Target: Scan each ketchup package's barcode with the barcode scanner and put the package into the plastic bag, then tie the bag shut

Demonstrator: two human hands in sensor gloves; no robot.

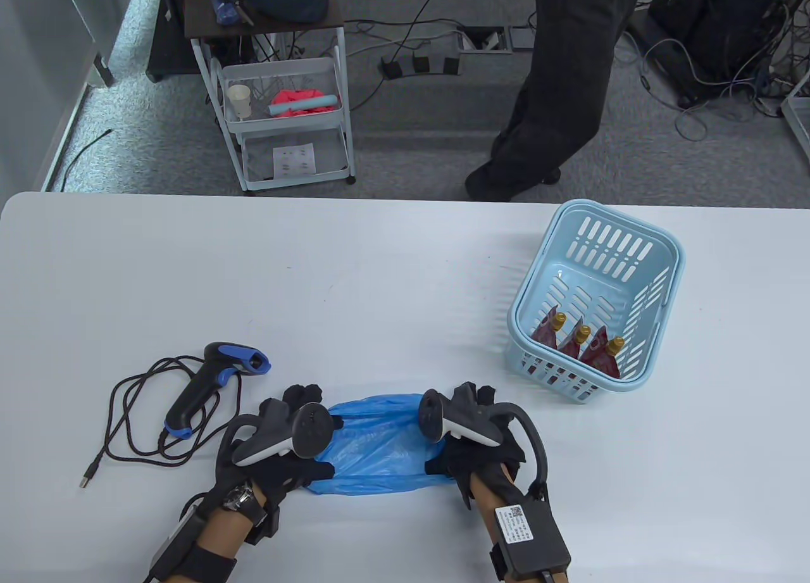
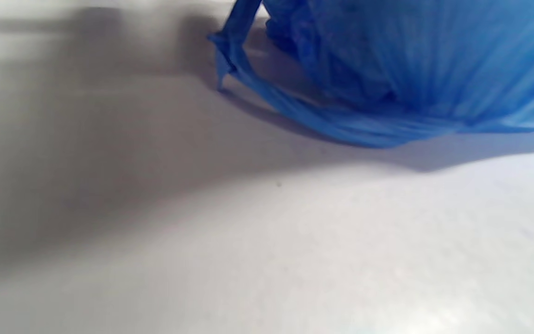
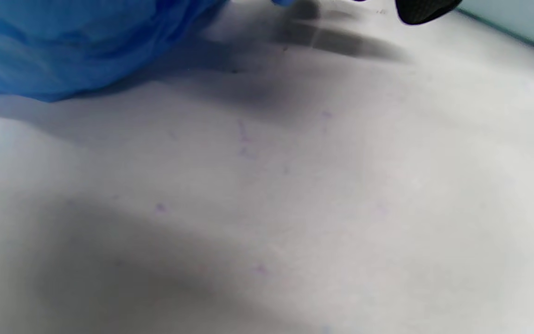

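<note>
A crumpled blue plastic bag point(image 1: 380, 437) lies near the table's front edge between my two hands. My left hand point(image 1: 313, 418) holds its left end, and a thin strip of the bag point(image 2: 410, 69) rises out of the top of the left wrist view. My right hand point(image 1: 452, 428) grips the right end; in the right wrist view the bag point(image 3: 63, 41) bulges at the upper left and one black fingertip point(image 3: 427, 9) shows apart from it. The trackers hide most fingers. Three red ketchup packages point(image 1: 579, 345) stand in a light blue basket point(image 1: 677, 254). The black and blue barcode scanner point(image 1: 209, 387) lies left of my left hand.
The scanner's black cable point(image 1: 136, 418) loops on the table at the front left. Beyond the far edge a person's dark trouser legs point(image 1: 557, 83) stand on the carpet, with a white wire cart point(image 1: 278, 102) to their left.
</note>
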